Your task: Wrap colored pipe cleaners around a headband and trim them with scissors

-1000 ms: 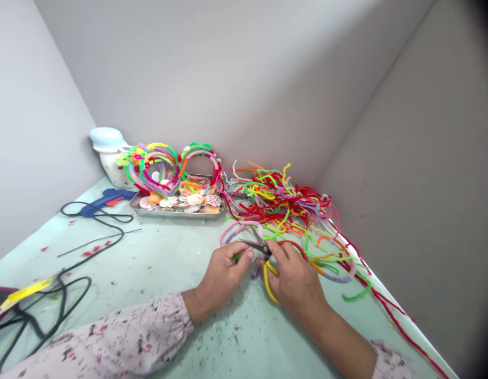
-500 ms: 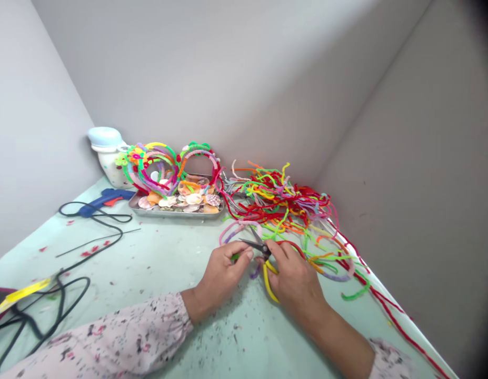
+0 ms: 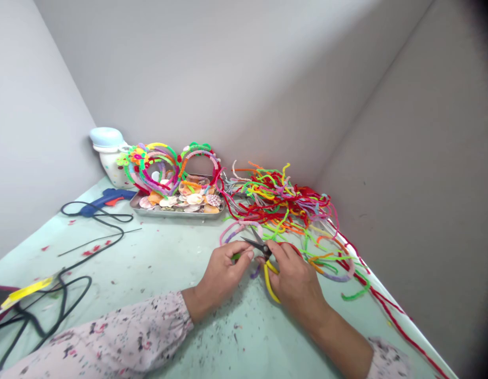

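My right hand point(image 3: 297, 279) is wrapped round a pair of scissors point(image 3: 263, 248) with a yellow handle loop. Their dark blades stand apart and point up and left. My left hand point(image 3: 228, 271) is closed in a pinch just left of the blades. A bit of green pipe cleaner point(image 3: 236, 257) shows between its fingers; the rest is hidden. Past the blade tips lies a pink and purple pipe-cleaner hoop point(image 3: 238, 226). A purple curled end point(image 3: 255, 272) shows below, between my hands.
Loose pipe cleaners point(image 3: 283, 197) are heaped behind my right hand. A metal tray point(image 3: 176, 213) holds shells and decorated headbands point(image 3: 159, 171). To its left are a blue glue gun point(image 3: 103, 201), a black cord point(image 3: 119, 231) and a lidded white container point(image 3: 113, 163).
Almost nothing differs. Both hands and the scissors keep nearly the same place, with the blades still apart; the whole view has shifted very slightly.
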The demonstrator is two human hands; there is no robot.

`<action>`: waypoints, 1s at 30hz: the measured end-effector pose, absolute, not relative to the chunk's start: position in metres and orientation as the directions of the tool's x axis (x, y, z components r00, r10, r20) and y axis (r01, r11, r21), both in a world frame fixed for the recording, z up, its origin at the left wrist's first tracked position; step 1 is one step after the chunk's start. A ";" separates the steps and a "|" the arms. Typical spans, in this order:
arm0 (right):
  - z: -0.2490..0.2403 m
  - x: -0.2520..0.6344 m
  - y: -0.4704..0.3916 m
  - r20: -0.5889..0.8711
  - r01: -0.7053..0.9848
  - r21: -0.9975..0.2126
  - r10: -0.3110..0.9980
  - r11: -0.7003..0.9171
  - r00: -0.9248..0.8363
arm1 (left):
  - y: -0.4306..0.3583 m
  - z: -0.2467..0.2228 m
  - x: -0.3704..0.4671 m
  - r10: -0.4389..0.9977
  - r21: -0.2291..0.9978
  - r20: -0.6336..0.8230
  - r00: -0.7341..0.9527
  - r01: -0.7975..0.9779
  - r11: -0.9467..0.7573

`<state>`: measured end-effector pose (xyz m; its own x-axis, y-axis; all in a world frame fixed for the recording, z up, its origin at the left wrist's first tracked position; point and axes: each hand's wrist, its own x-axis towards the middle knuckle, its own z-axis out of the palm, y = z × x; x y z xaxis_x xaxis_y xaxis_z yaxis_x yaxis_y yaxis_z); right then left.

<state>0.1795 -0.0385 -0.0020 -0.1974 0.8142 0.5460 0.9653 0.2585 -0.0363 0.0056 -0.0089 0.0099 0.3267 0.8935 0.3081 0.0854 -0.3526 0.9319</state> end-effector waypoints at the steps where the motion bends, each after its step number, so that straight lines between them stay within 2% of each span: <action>1: -0.002 0.180 -0.039 0.544 0.965 -0.043 0.816 0.259 -0.195 | -0.009 0.010 0.005 0.893 0.931 0.309 0.327 0.089 -0.355; 5: -0.005 0.181 -0.039 0.535 0.950 -0.124 0.826 0.285 -0.178 | -0.009 0.008 0.005 0.889 0.922 0.324 0.325 0.101 -0.373; 14: -0.008 0.180 -0.035 0.466 0.823 -0.465 0.881 0.325 -0.085 | -0.010 0.002 0.006 0.898 0.920 0.330 0.291 0.115 -0.375; 16: -0.007 0.180 -0.035 0.463 0.809 -0.495 0.884 0.316 -0.063 | -0.009 0.002 0.005 0.898 0.917 0.339 0.281 0.114 -0.382; 19: -0.006 0.180 -0.036 0.497 0.840 -0.428 0.863 0.334 -0.089 | -0.009 0.003 0.005 0.897 0.914 0.343 0.280 0.120 -0.387; 25: -0.005 0.179 -0.037 0.542 0.944 -0.148 0.823 0.294 -0.171 | -0.010 0.007 0.005 0.898 0.922 0.323 0.297 0.116 -0.370; 30: -0.002 0.179 -0.038 0.542 0.961 -0.050 0.815 0.272 -0.203 | -0.010 0.008 0.006 0.904 0.928 0.305 0.298 0.122 -0.353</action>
<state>0.1792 -0.0378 -0.0017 -0.2028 0.8153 0.5424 0.9610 0.2720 -0.0495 0.0060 -0.0101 0.0077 0.2980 0.9045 0.3052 0.1216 -0.3531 0.9276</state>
